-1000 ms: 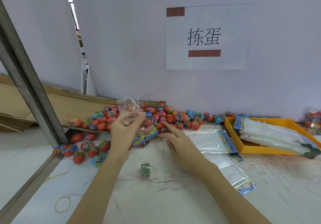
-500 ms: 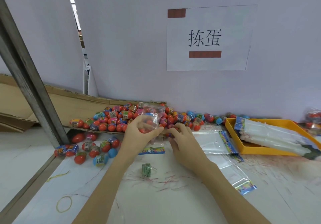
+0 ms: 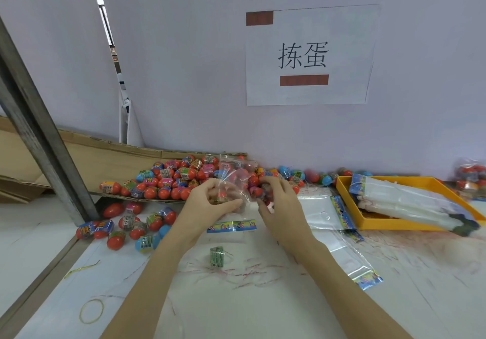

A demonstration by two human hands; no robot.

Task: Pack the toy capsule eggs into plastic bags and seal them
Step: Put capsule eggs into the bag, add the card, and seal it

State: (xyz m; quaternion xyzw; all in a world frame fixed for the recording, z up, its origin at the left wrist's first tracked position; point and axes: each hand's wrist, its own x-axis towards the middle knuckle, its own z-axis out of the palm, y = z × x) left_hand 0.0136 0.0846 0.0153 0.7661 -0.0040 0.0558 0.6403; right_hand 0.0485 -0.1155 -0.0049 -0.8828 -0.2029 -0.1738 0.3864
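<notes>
At the lower left of the frame a yellow rubber band (image 3: 91, 310) is seen on the white table (image 3: 289, 307). Above it, loose toy capsule eggs (image 3: 126, 227) are scattered, and a bigger pile of eggs (image 3: 173, 181) is kept on a flat cardboard sheet (image 3: 86, 154) at the middle left. In the centre a clear plastic bag (image 3: 236, 178) is held up by the left hand (image 3: 210, 202), whose fingers are curled around its lower part; one egg is seen inside near these fingers. The right hand (image 3: 278, 207) is clenched on eggs at the bag's right side. Below the hands a small green label roll (image 3: 217, 257) is standing. To the right, empty flat bags (image 3: 320, 212) are laid on the table. At the far right a yellow tray (image 3: 373, 224) is filled with a stack of bags (image 3: 410, 202).
</notes>
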